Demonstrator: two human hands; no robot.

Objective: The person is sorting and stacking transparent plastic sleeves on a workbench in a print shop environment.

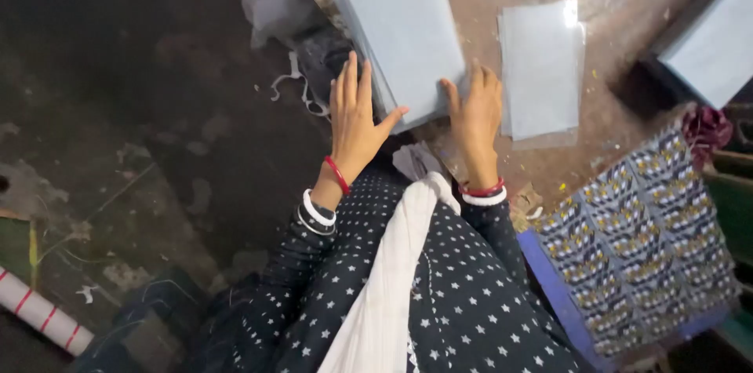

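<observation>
Both hands lie flat with fingers spread, grasping nothing, the left hand [354, 118] and right hand [476, 110] pressing the near end of a pale blue sheet stack [400, 28] at the worktop's [620, 4] left edge, its long axis running away, beside a smaller clear-film pile [541, 67] on its right.

Dark navy top, white star dots, long sleeves. White scarf [392, 279] down front. Red and white bangles on left hand [354, 118] and right hand [476, 110].
</observation>
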